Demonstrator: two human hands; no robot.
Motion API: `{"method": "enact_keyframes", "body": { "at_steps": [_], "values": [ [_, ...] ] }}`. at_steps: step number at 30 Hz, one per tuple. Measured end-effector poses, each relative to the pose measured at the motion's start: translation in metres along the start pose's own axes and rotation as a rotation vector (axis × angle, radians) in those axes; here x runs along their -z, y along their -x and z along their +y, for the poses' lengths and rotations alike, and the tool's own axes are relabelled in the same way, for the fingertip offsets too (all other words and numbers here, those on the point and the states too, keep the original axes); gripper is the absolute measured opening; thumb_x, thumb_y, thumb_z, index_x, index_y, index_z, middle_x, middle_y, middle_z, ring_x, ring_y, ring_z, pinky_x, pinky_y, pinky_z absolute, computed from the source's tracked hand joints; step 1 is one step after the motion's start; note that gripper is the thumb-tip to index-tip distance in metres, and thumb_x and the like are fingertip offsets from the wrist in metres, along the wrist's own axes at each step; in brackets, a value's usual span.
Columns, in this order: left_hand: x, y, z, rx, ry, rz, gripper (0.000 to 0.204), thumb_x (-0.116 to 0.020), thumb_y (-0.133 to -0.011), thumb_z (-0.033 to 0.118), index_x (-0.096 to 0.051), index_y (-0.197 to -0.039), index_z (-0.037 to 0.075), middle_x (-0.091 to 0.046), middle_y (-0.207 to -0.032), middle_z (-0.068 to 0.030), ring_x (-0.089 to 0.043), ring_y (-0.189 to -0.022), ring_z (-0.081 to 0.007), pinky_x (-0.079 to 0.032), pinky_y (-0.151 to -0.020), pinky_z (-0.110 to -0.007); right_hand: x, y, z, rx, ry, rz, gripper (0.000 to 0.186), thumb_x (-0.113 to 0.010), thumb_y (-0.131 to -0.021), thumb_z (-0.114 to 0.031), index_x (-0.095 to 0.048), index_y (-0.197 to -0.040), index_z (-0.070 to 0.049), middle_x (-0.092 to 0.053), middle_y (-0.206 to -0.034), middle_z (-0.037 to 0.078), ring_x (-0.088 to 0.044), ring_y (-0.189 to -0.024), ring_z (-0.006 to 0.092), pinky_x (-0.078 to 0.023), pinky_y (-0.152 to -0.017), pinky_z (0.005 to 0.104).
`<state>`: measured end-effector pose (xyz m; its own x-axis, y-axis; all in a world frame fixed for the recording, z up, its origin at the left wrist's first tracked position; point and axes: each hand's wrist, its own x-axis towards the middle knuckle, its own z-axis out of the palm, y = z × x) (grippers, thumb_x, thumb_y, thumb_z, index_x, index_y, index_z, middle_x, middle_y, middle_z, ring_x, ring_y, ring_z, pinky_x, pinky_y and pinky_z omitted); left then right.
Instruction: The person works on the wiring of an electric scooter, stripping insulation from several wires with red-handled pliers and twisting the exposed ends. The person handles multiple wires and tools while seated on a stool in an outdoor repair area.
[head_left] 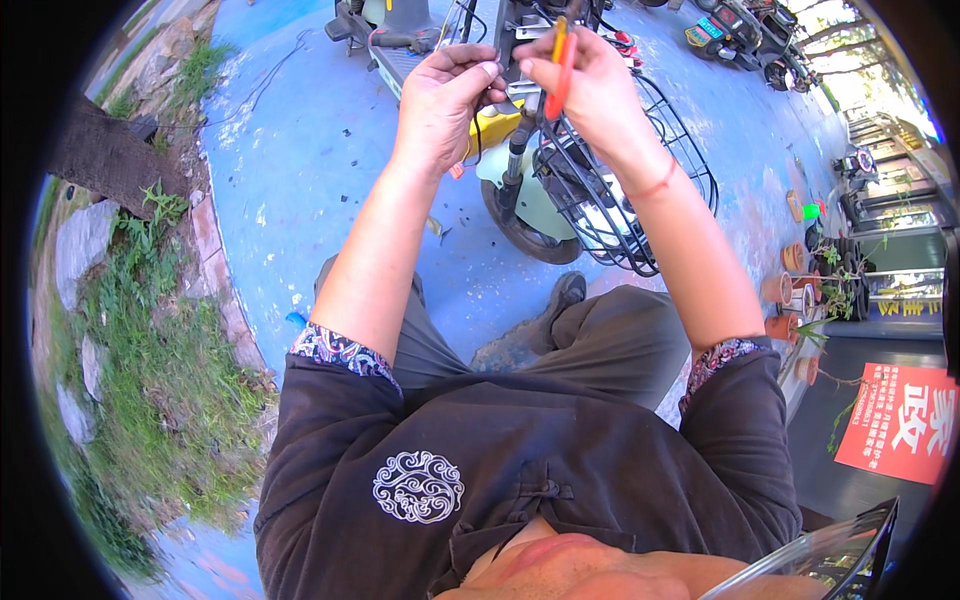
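Note:
My left hand (438, 108) is closed, thumb against fingers, in a pinch on a thin black cable (477, 142) that hangs below it. Pliers with red and yellow handles (562, 78) are gripped in my right hand (604, 98); the tool's jaws are hard to make out. Both hands are raised close together over the front of an electric scooter. Around them are loose wires, a yellow panel (496, 130) and the scooter's front wheel (535, 238). Next to my right wrist is a black wire basket (714, 188).
Blue painted ground (290, 180) carries small dark scraps. On the left run a stone edge, grass (170, 400) and a tree trunk (115, 160). Other scooters (750, 40) are parked at the far right. Flowerpots (778, 288) and a red sign (895, 425) stand along the right.

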<state>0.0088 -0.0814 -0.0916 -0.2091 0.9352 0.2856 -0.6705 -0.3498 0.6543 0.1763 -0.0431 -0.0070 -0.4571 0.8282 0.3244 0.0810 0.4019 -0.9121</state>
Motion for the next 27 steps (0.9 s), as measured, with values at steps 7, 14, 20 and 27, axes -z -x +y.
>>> {"method": "enact_keyframes", "body": {
  "at_steps": [7,14,20,27],
  "values": [
    [0.008,-0.005,0.004,0.119,0.035,-0.06,0.015,-0.069,-0.096,0.004,-0.067,-0.11,0.0,-0.07,-0.095,-0.008,-0.067,-0.083,-0.0159,-0.056,-0.075,-0.027,-0.012,-0.034,0.002,-0.121,-0.335,-0.115,0.02,-0.076,-0.09,-0.007,-0.058,-0.099,-0.005,-0.062,-0.077,0.0,-0.06,-0.063,0.0089,-0.049,-0.055,0.0231],
    [0.013,-0.008,0.003,0.111,0.019,-0.089,0.008,-0.068,-0.096,0.005,-0.067,-0.104,0.003,-0.07,-0.089,-0.0055,-0.068,-0.081,-0.0146,-0.056,-0.072,-0.026,-0.018,-0.037,0.002,-0.104,-0.263,-0.072,0.021,-0.075,-0.087,-0.007,-0.057,-0.097,-0.004,-0.06,-0.074,0.001,-0.058,-0.058,0.0099,-0.048,-0.051,0.0242],
    [0.014,-0.01,0.004,0.071,0.068,-0.078,0.007,-0.066,-0.096,0.003,-0.067,-0.103,0.004,-0.07,-0.089,-0.0057,-0.068,-0.08,-0.0157,-0.056,-0.071,-0.026,-0.021,-0.036,-0.006,-0.126,-0.211,-0.069,0.02,-0.075,-0.086,-0.006,-0.057,-0.096,-0.004,-0.059,-0.074,0.0,-0.057,-0.059,0.0095,-0.046,-0.052,0.0243],
    [0.012,-0.013,0.008,0.135,0.202,-0.138,0.013,-0.058,-0.099,0.011,-0.064,-0.108,0.003,-0.067,-0.097,-0.0054,-0.063,-0.081,-0.0147,-0.054,-0.075,-0.03,-0.019,-0.035,-0.004,-0.13,-0.286,-0.148,0.017,-0.073,-0.089,-0.005,-0.058,-0.095,-0.004,-0.06,-0.075,0.0,-0.058,-0.063,0.0092,-0.047,-0.055,0.0232]
  ]
}}
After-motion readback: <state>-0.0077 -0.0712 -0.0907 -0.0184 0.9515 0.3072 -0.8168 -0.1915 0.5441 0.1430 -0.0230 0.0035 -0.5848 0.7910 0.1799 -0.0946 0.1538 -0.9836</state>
